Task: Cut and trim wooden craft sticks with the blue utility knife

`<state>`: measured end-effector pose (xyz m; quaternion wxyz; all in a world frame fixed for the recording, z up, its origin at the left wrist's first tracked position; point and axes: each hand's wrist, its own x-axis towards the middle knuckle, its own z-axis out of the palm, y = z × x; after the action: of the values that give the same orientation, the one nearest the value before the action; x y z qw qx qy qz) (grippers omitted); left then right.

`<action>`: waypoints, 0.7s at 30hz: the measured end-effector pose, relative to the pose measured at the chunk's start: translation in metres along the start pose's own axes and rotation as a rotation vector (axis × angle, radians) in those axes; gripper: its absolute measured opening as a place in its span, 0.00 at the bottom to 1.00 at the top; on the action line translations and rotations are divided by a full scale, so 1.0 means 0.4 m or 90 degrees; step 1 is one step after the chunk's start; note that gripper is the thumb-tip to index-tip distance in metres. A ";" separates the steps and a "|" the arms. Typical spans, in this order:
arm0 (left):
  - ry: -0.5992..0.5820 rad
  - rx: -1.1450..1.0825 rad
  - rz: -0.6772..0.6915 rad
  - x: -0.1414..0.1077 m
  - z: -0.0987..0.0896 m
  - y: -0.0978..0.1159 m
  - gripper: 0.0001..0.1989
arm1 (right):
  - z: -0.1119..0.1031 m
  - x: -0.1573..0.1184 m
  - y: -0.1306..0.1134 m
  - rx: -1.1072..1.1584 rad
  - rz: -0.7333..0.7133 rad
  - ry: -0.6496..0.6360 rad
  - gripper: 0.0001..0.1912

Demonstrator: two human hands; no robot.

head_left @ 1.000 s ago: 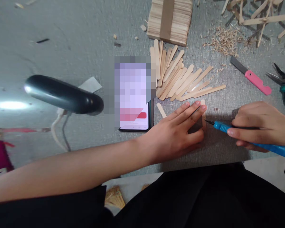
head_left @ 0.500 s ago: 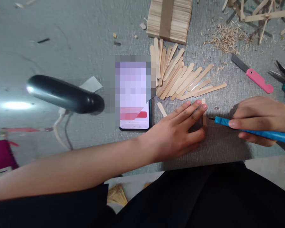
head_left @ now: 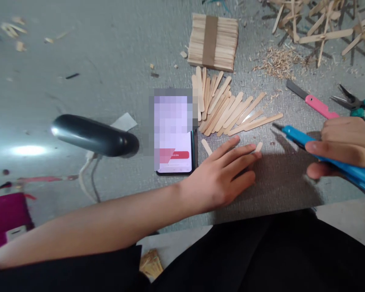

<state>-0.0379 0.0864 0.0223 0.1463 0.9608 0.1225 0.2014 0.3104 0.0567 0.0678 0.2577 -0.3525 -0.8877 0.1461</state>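
Note:
My left hand (head_left: 220,176) lies palm down on the table with its fingers spread. Its fingertips are at a wooden craft stick (head_left: 259,147), mostly hidden beneath them. Another craft stick (head_left: 206,147) pokes out beyond the back of this hand. My right hand (head_left: 337,150) is closed around a blue utility knife (head_left: 334,157). The dark tip of the knife points up and left, raised off the sticks and apart from my left hand. A fan of loose craft sticks (head_left: 228,109) lies just beyond my left fingers.
A banded bundle of sticks (head_left: 225,42) sits behind the fan. A phone (head_left: 173,162) and a black oblong device (head_left: 94,136) with a cable are leftward. To the right lie wood shavings (head_left: 278,61), a pink-handled knife (head_left: 319,106), pliers (head_left: 354,101) and joined sticks (head_left: 325,37).
My right hand has drawn the utility knife up and away from the stick, tilting it. My left fingers have spread and shifted slightly, and the stick's tip now slants. The whole view has shifted.

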 end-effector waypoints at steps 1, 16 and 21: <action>0.017 0.009 -0.010 0.002 -0.003 0.002 0.06 | 0.007 0.005 0.006 -0.053 -0.023 0.044 0.24; 0.046 0.133 -0.046 0.018 -0.016 0.012 0.15 | 0.076 0.021 0.028 0.027 0.000 0.179 0.16; 0.027 0.192 -0.065 0.011 -0.024 0.037 0.14 | 0.076 0.019 0.021 0.086 -0.075 0.106 0.17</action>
<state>-0.0353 0.0762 0.0370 0.0079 0.9599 0.2029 0.1934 0.2933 0.0654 0.0417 0.3619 -0.2921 -0.8706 0.1605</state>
